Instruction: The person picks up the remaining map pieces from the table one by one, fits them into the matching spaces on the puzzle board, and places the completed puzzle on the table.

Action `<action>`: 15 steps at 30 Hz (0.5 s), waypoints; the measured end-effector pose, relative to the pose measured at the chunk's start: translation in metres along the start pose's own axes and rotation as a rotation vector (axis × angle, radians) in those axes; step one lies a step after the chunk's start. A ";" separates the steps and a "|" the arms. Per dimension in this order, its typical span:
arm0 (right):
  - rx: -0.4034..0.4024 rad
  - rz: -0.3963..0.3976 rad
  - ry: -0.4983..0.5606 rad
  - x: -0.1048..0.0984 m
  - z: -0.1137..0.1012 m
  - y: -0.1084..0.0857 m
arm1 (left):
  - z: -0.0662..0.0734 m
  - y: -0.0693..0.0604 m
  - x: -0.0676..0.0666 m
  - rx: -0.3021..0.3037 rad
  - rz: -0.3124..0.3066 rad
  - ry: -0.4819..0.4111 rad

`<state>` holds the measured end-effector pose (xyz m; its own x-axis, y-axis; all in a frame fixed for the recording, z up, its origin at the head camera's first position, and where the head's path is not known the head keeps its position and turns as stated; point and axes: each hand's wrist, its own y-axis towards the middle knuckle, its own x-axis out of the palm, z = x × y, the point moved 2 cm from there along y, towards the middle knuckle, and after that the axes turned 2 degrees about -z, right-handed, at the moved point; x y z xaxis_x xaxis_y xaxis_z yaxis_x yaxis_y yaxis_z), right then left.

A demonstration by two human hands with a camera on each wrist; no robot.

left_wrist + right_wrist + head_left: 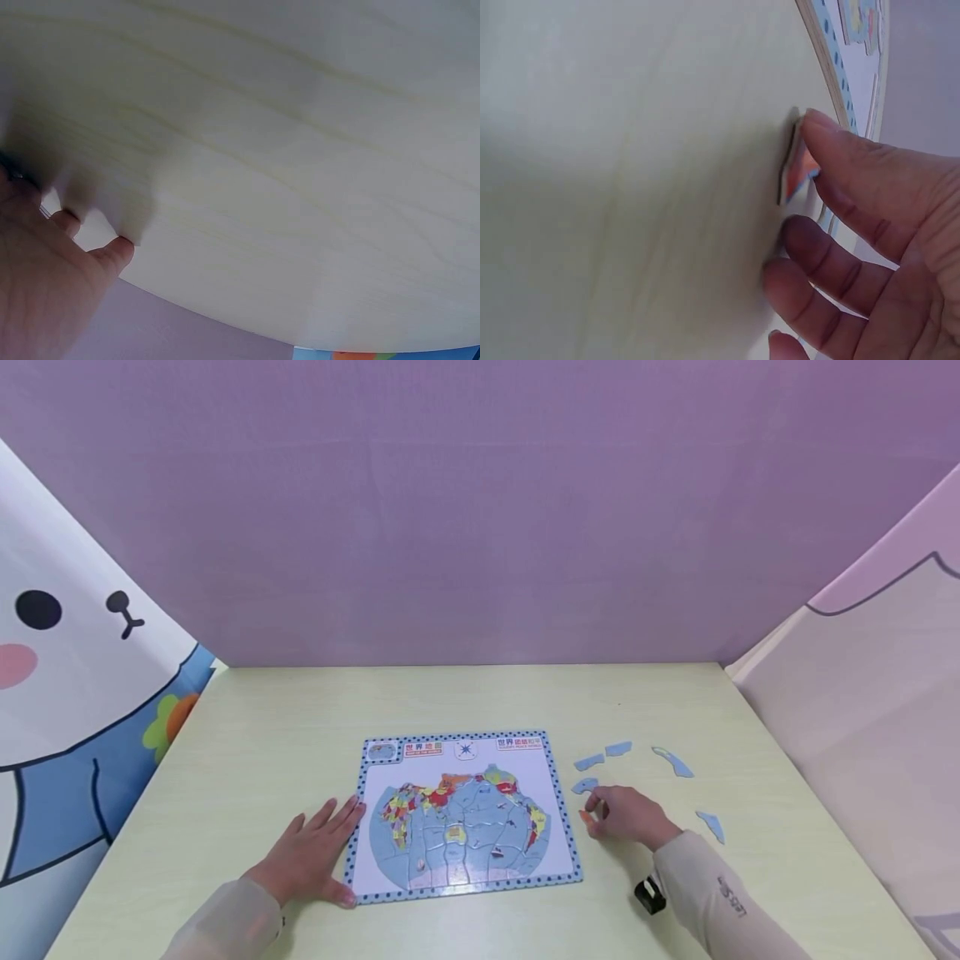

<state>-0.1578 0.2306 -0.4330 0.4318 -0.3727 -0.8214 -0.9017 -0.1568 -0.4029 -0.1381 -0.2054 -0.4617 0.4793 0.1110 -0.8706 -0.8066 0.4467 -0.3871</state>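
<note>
A world map jigsaw puzzle (468, 868) lies flat on the table, its blue dotted border around a partly filled map. My left hand (315, 852) rests with fingers spread along the puzzle's left edge; in the left wrist view, part of that hand (45, 277) shows at the lower left. Just off the puzzle's right edge, my right hand (628, 814) pinches an orange puzzle piece (586, 817). The right wrist view shows this piece (799, 172) tilted up, between the thumb and index finger of the right hand (877, 217).
Several loose blue pieces lie right of the puzzle: one (585, 785) by the right hand, two (588, 762) behind it, a long curved one (673, 762) and another (711, 826) farther right. A black wrist device (649, 895) sits under the right sleeve. A purple backdrop (472, 527) stands behind.
</note>
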 end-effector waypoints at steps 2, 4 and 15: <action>-0.005 0.015 -0.001 0.002 0.000 0.000 | 0.000 0.000 0.000 0.004 0.003 0.000; -0.004 0.024 -0.001 0.003 0.000 -0.001 | 0.000 -0.001 0.000 0.001 0.002 0.004; 0.022 0.012 0.015 0.003 -0.005 -0.003 | 0.000 -0.001 0.000 0.006 -0.001 0.008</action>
<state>-0.1542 0.2248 -0.4326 0.4206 -0.3881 -0.8201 -0.9060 -0.1324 -0.4020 -0.1376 -0.2058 -0.4610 0.4774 0.1031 -0.8726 -0.8040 0.4518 -0.3865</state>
